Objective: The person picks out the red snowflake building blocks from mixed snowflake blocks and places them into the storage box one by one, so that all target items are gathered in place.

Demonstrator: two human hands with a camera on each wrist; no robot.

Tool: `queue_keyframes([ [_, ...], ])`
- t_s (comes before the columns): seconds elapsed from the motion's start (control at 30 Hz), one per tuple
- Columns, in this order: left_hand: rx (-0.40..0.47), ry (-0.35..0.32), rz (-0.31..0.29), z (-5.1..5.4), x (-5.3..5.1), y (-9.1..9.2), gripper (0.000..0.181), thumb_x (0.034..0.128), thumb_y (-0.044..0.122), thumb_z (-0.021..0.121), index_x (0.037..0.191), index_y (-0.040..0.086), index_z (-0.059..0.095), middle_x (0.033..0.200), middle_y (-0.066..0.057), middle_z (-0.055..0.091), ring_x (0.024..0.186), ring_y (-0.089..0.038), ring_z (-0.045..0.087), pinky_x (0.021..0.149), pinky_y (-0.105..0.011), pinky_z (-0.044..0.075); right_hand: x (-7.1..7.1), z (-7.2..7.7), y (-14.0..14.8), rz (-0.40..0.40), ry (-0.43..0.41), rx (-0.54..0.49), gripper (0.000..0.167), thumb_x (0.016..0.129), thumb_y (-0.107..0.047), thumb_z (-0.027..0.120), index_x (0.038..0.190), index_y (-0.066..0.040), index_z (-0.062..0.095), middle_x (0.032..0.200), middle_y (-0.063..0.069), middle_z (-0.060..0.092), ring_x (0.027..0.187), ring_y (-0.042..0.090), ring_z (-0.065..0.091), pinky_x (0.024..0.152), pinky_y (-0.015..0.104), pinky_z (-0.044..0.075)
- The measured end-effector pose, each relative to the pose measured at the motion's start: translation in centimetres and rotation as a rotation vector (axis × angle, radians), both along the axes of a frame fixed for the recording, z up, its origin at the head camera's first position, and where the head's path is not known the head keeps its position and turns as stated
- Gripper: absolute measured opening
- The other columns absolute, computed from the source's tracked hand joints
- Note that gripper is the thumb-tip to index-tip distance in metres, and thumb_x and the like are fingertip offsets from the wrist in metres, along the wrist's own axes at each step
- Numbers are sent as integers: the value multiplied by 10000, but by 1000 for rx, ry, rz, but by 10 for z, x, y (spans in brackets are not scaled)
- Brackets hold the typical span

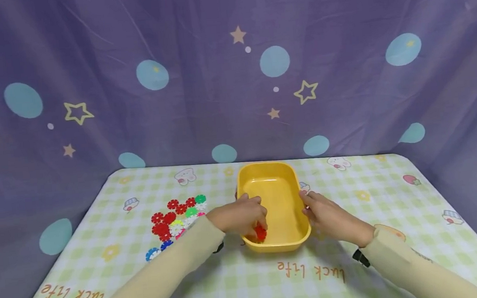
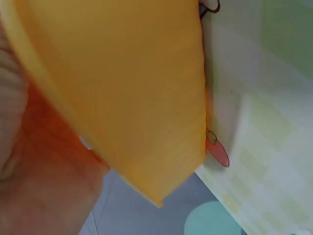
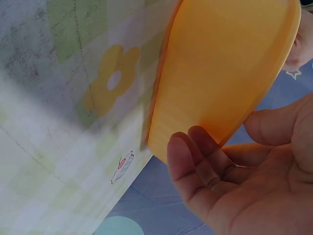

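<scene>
A yellow plastic tray (image 1: 275, 207) sits on the checked tablecloth in front of me. My left hand (image 1: 240, 216) reaches over its left rim, fingers curled down into the near left corner. A red flower-shaped plastic disc (image 1: 261, 233) shows at those fingertips, partly covered; whether more discs are under the hand is hidden. On the other side, my right hand (image 1: 331, 216) holds the tray's right rim. In the right wrist view its thumb (image 3: 274, 126) lies at the rim and the fingers (image 3: 188, 164) bend against the outer wall. The left wrist view shows mainly the tray's outer side.
Left of the tray lies a loose spread of flower-shaped discs (image 1: 170, 218), in red, green, white, yellow, pink and blue. The table (image 1: 372, 170) has rounded far corners, and a purple patterned curtain (image 1: 215, 75) hangs right behind its far edge.
</scene>
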State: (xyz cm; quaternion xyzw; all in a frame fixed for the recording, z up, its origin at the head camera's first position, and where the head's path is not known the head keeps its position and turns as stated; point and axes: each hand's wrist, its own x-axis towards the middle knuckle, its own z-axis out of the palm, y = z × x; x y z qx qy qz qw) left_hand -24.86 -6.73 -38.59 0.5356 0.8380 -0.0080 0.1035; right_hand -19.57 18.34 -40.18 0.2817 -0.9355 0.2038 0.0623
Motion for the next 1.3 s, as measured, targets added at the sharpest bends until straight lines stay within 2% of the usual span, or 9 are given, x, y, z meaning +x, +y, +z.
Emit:
queue_keyframes([
  [0.3,-105,36,-3,-6,-1,12,204,801,188,770,984,274,752,936,157,588,854,-88,427,744,-244,350,1,0,1,-4,-14,10,451,924,-2,550,1332,140,423,882,20,488,744,129,421,666,278,419],
  [0.4,-90,27,-10,-1,-1,9,231,807,175,762,1024,251,746,971,135,600,851,-94,423,732,-225,354,1,0,0,-5,-12,9,455,918,5,552,1331,145,420,887,30,498,740,128,421,665,277,421],
  [0.5,-27,21,0,11,2,2,276,816,176,747,1090,208,727,1030,104,619,854,-106,424,721,-208,360,1,-1,-2,-6,-17,6,461,916,5,554,1332,147,417,919,59,521,739,127,422,665,274,424],
  [0.7,197,75,77,49,8,-40,301,797,171,773,1091,153,712,1061,46,636,891,-140,442,795,-253,409,1,-3,0,-9,4,7,467,908,-3,575,1325,147,428,923,57,524,729,121,423,655,266,422],
  [0.83,252,94,234,56,1,-83,258,797,162,774,1049,150,723,1019,46,639,901,-149,462,794,-289,446,0,-2,1,-19,-16,3,466,918,-30,574,1326,143,430,996,94,554,747,116,441,672,266,438],
  [0.97,249,58,453,41,-7,-131,239,796,150,773,1030,151,723,1003,22,625,936,-187,492,808,-330,473,-2,-1,1,-21,-32,-13,466,917,-42,578,1323,140,437,998,92,558,721,108,442,658,256,430],
  [1.1,241,-18,652,18,-15,-170,282,807,138,757,1081,102,703,1063,-70,607,993,-263,496,853,-407,475,-3,-1,3,-22,-34,-21,457,913,-30,579,1318,134,448,935,37,541,706,109,436,656,263,411],
  [1.2,238,-53,733,3,-20,-190,292,819,149,741,1096,70,691,1064,-111,596,992,-295,490,869,-454,459,-3,-1,4,-22,-46,-18,449,918,-22,571,1324,127,447,933,29,541,730,118,445,675,281,411],
  [1.3,254,-80,751,-9,-25,-200,286,819,153,740,1086,61,689,1018,-103,593,954,-291,490,852,-461,458,-4,-1,4,-20,-65,-15,442,926,-16,559,1329,123,443,925,24,540,731,118,444,675,286,409],
])
